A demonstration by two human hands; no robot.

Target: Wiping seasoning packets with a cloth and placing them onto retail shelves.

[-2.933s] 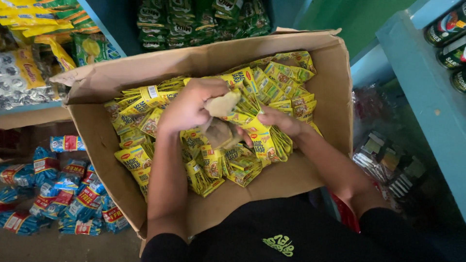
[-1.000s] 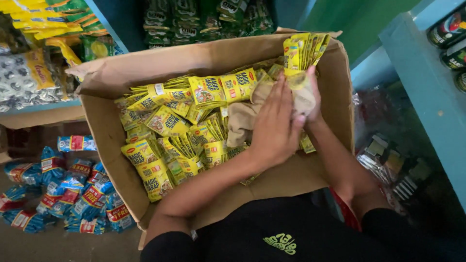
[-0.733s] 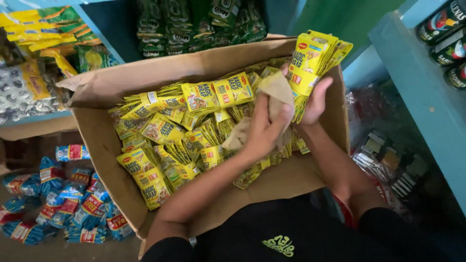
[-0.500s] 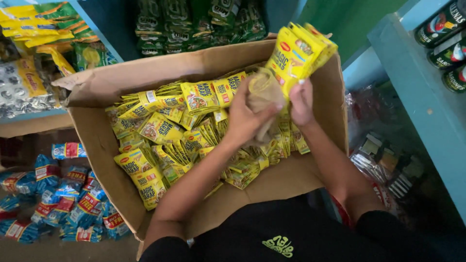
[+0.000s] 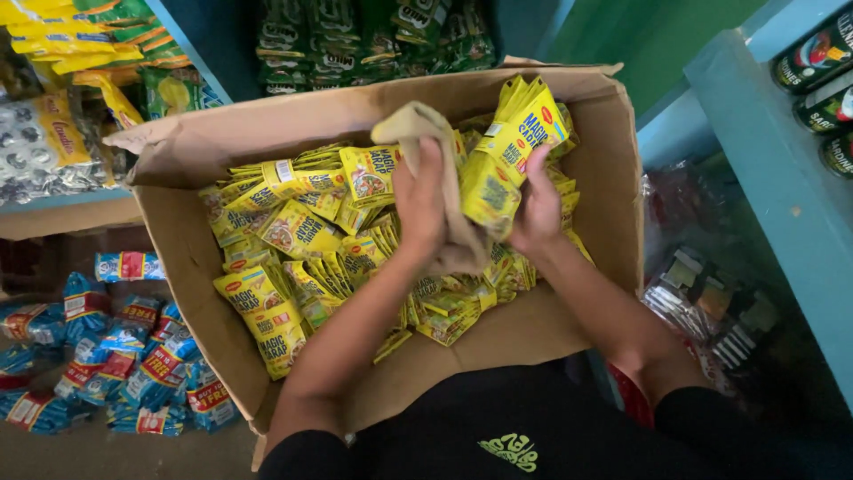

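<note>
Gripping a bundle of yellow sachets point(image 5: 520, 142), the right hand point(image 5: 540, 209) now holds it lifted clear of the loose heap, higher than a second ago, when it lay against the box's far right wall; the beige cloth point(image 5: 435, 151) has come up with it, so the wiping looks under way; the left hand point(image 5: 419, 203) is closed on that cloth, just left of the bundle, touching it; below lies the cardboard box point(image 5: 182, 258) of sachets; blue packets point(image 5: 133, 356) sit far left.
</note>
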